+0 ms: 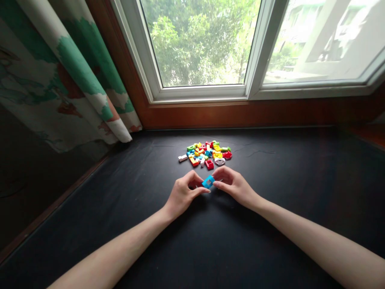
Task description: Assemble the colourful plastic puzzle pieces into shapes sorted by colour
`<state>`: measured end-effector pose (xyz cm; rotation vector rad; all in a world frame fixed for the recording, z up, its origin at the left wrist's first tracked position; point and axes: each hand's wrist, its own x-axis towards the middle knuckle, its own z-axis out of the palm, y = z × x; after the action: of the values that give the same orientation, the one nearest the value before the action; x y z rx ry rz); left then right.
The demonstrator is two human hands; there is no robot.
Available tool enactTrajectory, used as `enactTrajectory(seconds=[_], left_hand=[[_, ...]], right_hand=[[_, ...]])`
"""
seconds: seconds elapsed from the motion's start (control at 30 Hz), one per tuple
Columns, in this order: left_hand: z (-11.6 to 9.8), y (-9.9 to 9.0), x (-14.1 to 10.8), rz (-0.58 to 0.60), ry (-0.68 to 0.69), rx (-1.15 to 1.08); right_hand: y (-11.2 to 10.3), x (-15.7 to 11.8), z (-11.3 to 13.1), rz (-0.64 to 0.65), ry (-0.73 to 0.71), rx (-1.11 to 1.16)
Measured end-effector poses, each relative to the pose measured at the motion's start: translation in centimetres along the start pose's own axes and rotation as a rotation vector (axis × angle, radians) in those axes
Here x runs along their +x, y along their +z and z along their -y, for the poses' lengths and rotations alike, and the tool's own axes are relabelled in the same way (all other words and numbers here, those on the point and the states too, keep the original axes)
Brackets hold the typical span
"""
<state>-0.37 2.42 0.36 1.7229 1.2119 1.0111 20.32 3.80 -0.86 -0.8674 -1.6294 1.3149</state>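
A small blue plastic block [207, 183] with a pale spot at its middle is held up between my two hands, just above the black tabletop. My left hand [185, 190] pinches its left side between thumb and fingers. On the opposite side, the fingertips and thumb of my right hand [234, 184] close on its right edge. Just beyond the hands lies a loose pile of toy blocks [208, 153] in red, yellow, green, blue, orange and white. A red block [209, 165] and a white rounded piece [219, 161] are the nearest of these to my fingers.
The black surface [192, 249] stretches out on all sides of the hands. A patterned curtain [90, 80] hangs at the left, its hem by the surface's far left corner. Behind the pile are a brown wooden sill [192, 116] and a white-framed window [198, 94].
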Motion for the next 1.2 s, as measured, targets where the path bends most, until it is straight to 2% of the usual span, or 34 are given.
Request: enactTrajectory(seconds=[0.43,0.97,1.2], left_hand=[[0.55,-0.12,-0.08,0.028,0.168,0.130],[0.65,-0.15,-0.30,0.083,0.273,0.258],[0.52,-0.20,-0.35,0.083,0.261,0.271]], right_hand=[[-0.07,-0.04,0.24,0.038,0.005,0.014],[-0.07,-0.25,0.74,0.103,0.025,-0.048],[-0.05,-0.29,0.57,0.134,0.001,-0.053]])
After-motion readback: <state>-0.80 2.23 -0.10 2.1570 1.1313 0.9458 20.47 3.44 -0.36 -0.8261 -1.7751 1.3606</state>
